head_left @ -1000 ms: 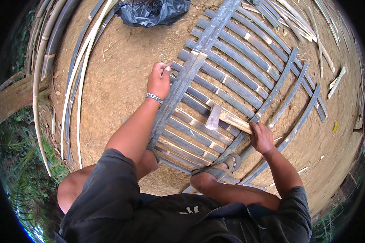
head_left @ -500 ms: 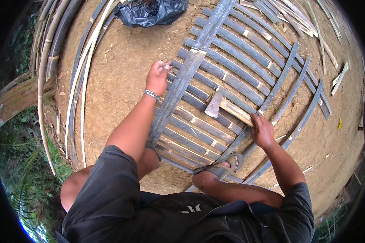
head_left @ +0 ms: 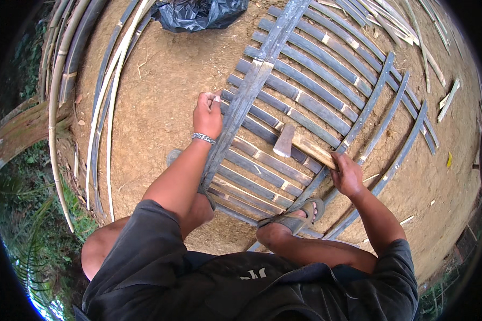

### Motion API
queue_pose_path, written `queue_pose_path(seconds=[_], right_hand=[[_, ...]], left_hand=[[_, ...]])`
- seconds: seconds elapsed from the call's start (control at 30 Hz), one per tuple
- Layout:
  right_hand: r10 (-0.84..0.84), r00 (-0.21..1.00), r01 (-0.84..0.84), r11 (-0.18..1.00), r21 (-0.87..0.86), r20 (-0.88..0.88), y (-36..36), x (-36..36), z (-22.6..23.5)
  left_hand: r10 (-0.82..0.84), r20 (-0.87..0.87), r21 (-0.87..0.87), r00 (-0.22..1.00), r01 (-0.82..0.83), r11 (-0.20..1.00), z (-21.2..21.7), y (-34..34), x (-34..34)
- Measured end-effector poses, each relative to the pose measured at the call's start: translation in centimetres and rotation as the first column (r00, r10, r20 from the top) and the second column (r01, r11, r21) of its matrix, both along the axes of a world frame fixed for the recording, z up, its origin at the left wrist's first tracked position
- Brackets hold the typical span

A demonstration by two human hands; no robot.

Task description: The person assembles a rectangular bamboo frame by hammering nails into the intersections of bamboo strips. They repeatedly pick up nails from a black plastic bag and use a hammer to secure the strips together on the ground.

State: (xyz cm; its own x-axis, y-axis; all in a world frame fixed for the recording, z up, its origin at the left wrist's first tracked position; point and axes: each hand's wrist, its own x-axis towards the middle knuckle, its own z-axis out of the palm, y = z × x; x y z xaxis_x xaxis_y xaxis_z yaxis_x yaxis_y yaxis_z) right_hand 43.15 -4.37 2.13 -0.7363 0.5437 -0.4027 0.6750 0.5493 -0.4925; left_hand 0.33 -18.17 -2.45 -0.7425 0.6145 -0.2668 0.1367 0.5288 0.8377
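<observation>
My right hand (head_left: pixel 348 175) is wrapped round the end of a wooden hatchet handle (head_left: pixel 314 150). The metal hatchet head (head_left: pixel 284 141) hangs or rests over the slats of a dark bamboo frame; which of the two I cannot tell. Beside the frame's long left rail (head_left: pixel 245 97), my left hand (head_left: pixel 207 116) has its fingers closed in a pinch near the protruding slat ends. Whatever it may hold is too small or hidden to name. Crosswise bamboo slats (head_left: pixel 300 99) run from this rail to a thinner strip (head_left: pixel 370 109) on the right. My sandalled foot (head_left: pixel 301 215) is at the near slats.
Loose bamboo strips (head_left: pixel 396 120) lie to the right of the frame. Long bamboo poles (head_left: pixel 59 80) and pale strips (head_left: pixel 116 72) line the left. A black plastic bag (head_left: pixel 198 15) sits at the far side. Split pieces (head_left: pixel 393 24) are scattered at far right on bare earth.
My left hand has moved toward me along the rail, its fingers still drawn together. The right hand and hatchet have barely shifted.
</observation>
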Motion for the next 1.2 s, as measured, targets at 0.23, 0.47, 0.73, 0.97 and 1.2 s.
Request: queue_pose_path(seconds=[0.23, 0.47, 0.73, 0.97, 1.2], right_hand=[[0.105, 0.995, -0.105, 0.994, 0.022, 0.0, -1.0, -0.1, 0.3], [0.1, 0.995, -0.1, 0.995, 0.009, 0.018, -1.2, 0.4, 0.0], [0.091, 0.995, -0.091, 0.996, -0.009, 0.047, -1.2, 0.0, 0.7], [0.02, 0.999, -0.021, 0.999, -0.028, -0.043, -1.6, 0.2, 0.9], [-0.125, 0.991, 0.122, 0.99, -0.066, -0.048, -1.3, -0.6, 2.3]], left_hand=[[-0.023, 0.007, 0.073, 1.0, 0.022, 0.997, -0.8, -0.3, 0.0], [-0.119, -0.001, 0.043, 0.993, 0.119, 0.992, -0.9, -1.0, -1.0], [-0.114, 0.008, -0.066, 0.993, 0.114, 0.991, 0.3, -0.7, -0.8], [0.003, -0.255, 0.087, 0.967, 0.02, 0.996, -0.2, 0.2, 0.3], [0.072, -0.351, 0.176, 0.934, -0.01, 0.984, -0.9, 4.3, 2.8]])
